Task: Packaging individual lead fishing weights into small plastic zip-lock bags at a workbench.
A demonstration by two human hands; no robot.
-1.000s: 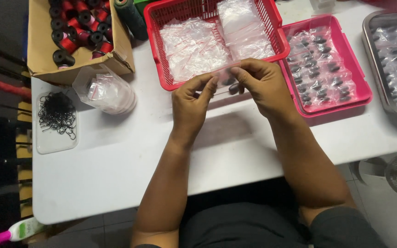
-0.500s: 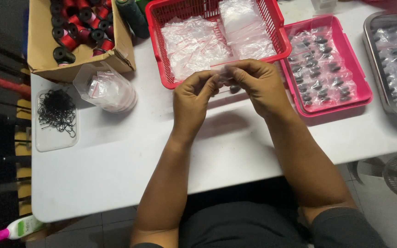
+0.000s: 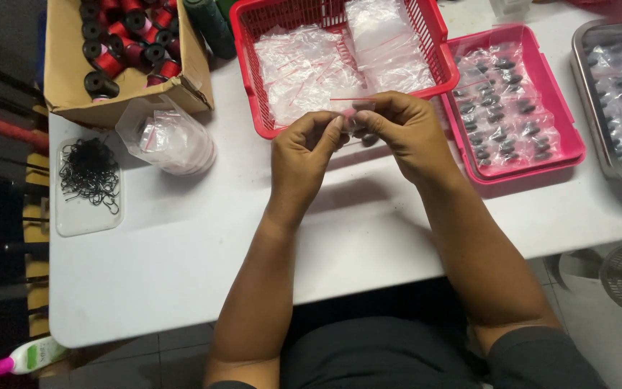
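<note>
My left hand [image 3: 302,155] and my right hand [image 3: 406,130] meet above the white table [image 3: 181,245], both pinching one small clear zip bag [image 3: 353,109] with a red seal line. A dark small piece shows inside the bag between my fingertips. The bag is held just in front of the red basket [image 3: 253,86], which holds heaps of empty clear zip bags [image 3: 304,68]. To the right, a pink tray [image 3: 569,148] holds several filled small bags with dark pieces.
A cardboard box [image 3: 127,101] of red and black thread spools stands at the back left. Beside it lie a clear bag of small bags [image 3: 170,137] and a clear lid with black wire hooks [image 3: 89,173]. A metal tray [image 3: 599,108] is at the right edge.
My hands have shifted slightly left and up with the small bag, fingers closing tighter along its top edge. Nothing else on the table has moved.
</note>
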